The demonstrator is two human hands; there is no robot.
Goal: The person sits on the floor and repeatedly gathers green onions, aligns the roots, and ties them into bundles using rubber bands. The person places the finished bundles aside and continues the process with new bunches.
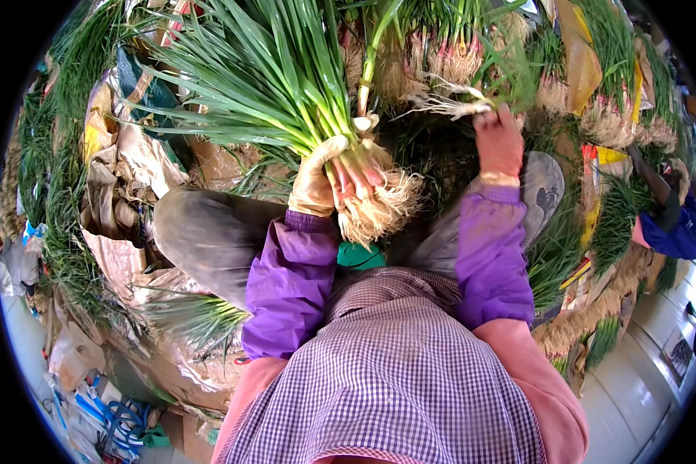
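My left hand (315, 182), in a pale tan glove, is wrapped round a thick bunch of green garlic (301, 93) just above its roots. The flat green leaves fan up and to the left; pinkish stems end in a shaggy tuft of pale roots over my lap. A longer stalk (370, 73) rises upright beside the bunch, its white base next to the stems. On the right, my right hand (499, 147), in an orange-red glove, is closed on a small green garlic plant (469, 105). Its white roots point left and its leaves are smeared by motion.
More bundles of green garlic (448, 58) stand root-down at the far side and along the right. Crumpled sacking (124, 166) and loose leaves lie at left. Blue straps (116, 417) are heaped at lower left. At the right edge is another person's blue sleeve (677, 230).
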